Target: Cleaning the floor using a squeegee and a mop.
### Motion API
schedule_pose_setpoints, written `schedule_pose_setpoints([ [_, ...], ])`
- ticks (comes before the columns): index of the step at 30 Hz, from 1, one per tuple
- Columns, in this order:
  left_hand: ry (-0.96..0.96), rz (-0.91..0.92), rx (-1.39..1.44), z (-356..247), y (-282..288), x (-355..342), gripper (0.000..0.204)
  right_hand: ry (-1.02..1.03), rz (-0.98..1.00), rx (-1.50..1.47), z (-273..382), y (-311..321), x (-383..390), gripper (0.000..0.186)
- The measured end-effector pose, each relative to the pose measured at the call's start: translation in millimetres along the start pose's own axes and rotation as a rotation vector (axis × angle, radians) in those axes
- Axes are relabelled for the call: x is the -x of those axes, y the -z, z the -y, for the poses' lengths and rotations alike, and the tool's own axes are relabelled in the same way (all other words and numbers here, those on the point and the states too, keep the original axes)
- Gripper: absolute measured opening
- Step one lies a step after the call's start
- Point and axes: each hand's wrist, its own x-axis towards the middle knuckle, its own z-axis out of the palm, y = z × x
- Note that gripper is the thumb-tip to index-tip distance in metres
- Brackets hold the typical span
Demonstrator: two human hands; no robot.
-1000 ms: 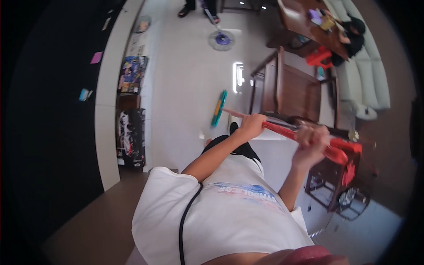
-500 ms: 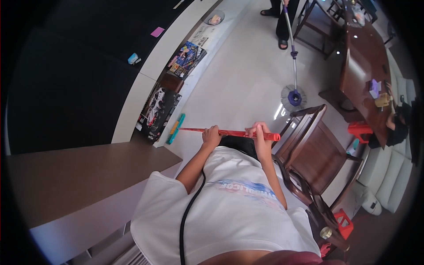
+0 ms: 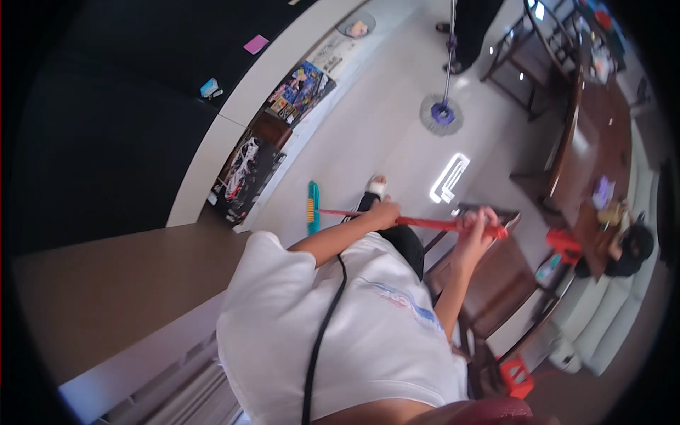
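A broom with a red handle [image 3: 432, 224] lies across in front of my body. Its teal head [image 3: 314, 205], with yellow bristles, is at the left end over the pale floor. My left hand [image 3: 384, 213] is wrapped round the thinner part of the handle. Close to the handle's right end, my right hand [image 3: 478, 230] grips the thick red part. Beyond my left hand my foot [image 3: 377, 187] shows in a light-strapped sandal.
Another person holds a spin mop [image 3: 441, 115] on the floor ahead. Along the left runs a low shelf with boxes [image 3: 248, 177], beside a brown-topped cabinet [image 3: 142, 283]. Wooden chairs [image 3: 496, 290], a long wooden table [image 3: 602, 142], red stools [image 3: 517, 375] and a pale sofa [image 3: 602, 326] stand right.
Both my hands and the broom have shifted right, and the broom head with them. My foot has come into view. The other person's mop has moved farther away and left.
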Motion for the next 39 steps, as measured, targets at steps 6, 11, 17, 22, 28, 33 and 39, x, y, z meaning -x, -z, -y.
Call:
schedule_pose_setpoints([
  [6,-0.415,0.079,-0.118,-29,59,-109,0.017,0.373,-0.096,0.084,44,-14,-48,0.011],
  [11,-0.509,-0.196,0.130,-89,124,-137,0.023,0.559,-0.188,0.312,106,-64,-58,0.016],
  [17,-0.616,-0.581,0.426,-98,159,-115,0.021,0.609,0.027,0.252,156,-103,-104,0.022],
  [22,-0.259,-0.237,0.314,-6,132,-112,0.019,0.281,0.077,0.351,67,-130,-152,0.021],
  [28,0.478,-0.261,0.319,130,46,-60,0.022,-0.368,0.696,0.122,-116,-127,-185,0.010],
  [33,0.818,-0.300,0.402,160,2,-14,0.025,-0.576,0.994,0.040,-145,-119,-156,0.007],
  [39,0.740,-0.212,0.270,107,22,-31,0.024,-0.558,1.027,0.176,-98,-90,-190,0.014],
])
